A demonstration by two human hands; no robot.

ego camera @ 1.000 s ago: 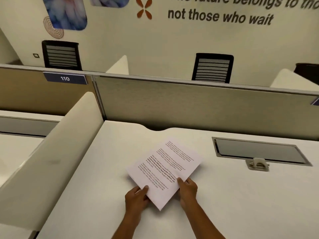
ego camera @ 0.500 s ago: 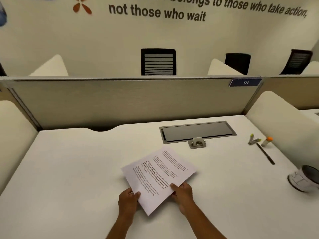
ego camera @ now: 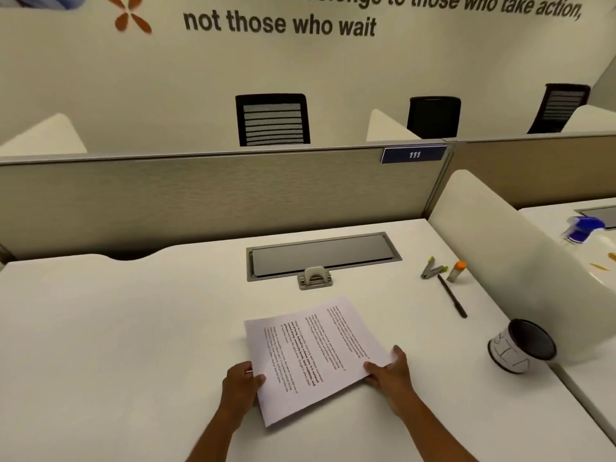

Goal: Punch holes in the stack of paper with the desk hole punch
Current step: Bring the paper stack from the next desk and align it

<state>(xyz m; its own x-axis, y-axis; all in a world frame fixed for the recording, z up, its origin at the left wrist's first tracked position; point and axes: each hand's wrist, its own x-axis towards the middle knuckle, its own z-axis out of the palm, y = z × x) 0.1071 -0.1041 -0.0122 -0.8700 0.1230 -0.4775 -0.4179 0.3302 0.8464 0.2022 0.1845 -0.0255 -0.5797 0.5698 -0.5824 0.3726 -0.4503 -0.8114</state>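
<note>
A stack of printed paper [ego camera: 313,355] lies turned at an angle on the white desk [ego camera: 116,328], its text running sideways to me. My left hand [ego camera: 241,386] grips the stack's left edge and my right hand [ego camera: 388,370] grips its right corner. A small grey desk hole punch [ego camera: 315,277] stands beyond the paper, just in front of the metal cable tray lid [ego camera: 321,253], apart from the stack.
To the right lie a black pen [ego camera: 452,296], a stapler remover [ego camera: 432,269], an orange-capped glue stick [ego camera: 456,271] and a tipped white mug [ego camera: 520,346]. A white side divider [ego camera: 520,261] bounds the desk on the right; a grey partition [ego camera: 216,198] stands behind.
The view has swung right and closer. The paper has turned clockwise in my hands, and my right hand has slid out to its right corner.
</note>
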